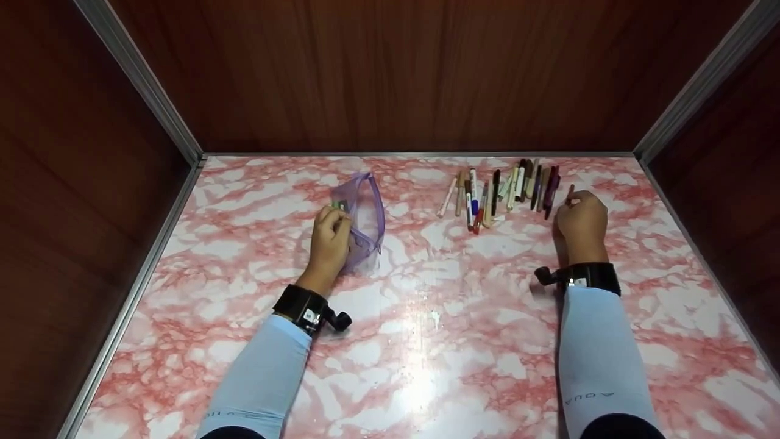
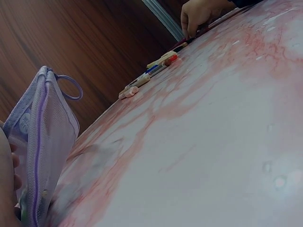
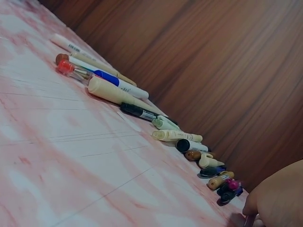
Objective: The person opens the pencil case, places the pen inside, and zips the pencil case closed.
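Wood-grain panels point(image 1: 390, 73) and metal strips point(image 1: 141, 73) round three sides of a marbled tabletop point(image 1: 426, 341) suggest a booth-like workstation.

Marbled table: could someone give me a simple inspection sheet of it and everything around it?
Surface: red-and-white table, glossy, with glare.
Job's things: purple mesh pouch, mouth open; row of pens and markers to its right.
Clutter: small white piece beside the pens, unidentifiable.
Hands: left hand grips the pouch; right hand pinches a slim brownish item.
Cables: nothing seen.
Surroundings: dark wood-look panels, metal edging.
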### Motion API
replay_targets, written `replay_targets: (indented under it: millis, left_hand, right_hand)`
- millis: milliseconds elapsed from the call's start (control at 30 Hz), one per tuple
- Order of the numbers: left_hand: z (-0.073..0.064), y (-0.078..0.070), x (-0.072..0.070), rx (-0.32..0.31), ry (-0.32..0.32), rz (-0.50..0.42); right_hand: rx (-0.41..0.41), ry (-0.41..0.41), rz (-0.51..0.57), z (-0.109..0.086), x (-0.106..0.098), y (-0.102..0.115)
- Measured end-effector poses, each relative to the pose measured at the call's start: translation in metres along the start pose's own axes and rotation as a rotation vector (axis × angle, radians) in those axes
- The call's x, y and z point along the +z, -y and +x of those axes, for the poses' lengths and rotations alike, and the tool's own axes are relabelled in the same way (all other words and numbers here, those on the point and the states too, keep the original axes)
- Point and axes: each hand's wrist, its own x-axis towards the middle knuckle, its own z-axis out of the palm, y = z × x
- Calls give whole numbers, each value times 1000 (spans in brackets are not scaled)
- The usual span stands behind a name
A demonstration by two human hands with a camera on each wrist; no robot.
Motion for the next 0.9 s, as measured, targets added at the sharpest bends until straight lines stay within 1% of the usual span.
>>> replay_targets:
  millis: [133, 200, 233, 367, 433, 567, 633, 767, 900]
  left_hand:
    - [1, 3, 0, 9, 2, 1]
    - [3, 13, 2, 28, -13, -3]
    - [3, 14, 2, 31, -18, -8]
    - [3, 19, 3, 38, -38, -3]
    - [1, 11, 2, 28, -23, -4]
    - [0, 5, 0, 34, -4, 2]
    - [0, 3, 0, 36, -5, 10]
    - [0, 0, 1, 42, -16, 17]
    - [0, 1, 1, 38, -20, 10]
  right_hand:
    - [50, -1, 20, 2, -1, 1]
    - [71, 4, 34, 2, -2, 2]
    - [79, 1, 41, 2, -2, 2]
    - [96, -37, 101, 2, -2, 2]
    - [94, -71, 134, 3, -1, 3]
    - [80, -135, 199, 5, 0, 6]
    - [72, -158, 245, 6, 1, 7]
    - [72, -162, 371, 7, 2, 12]
    - [47, -164, 436, 7, 4, 18]
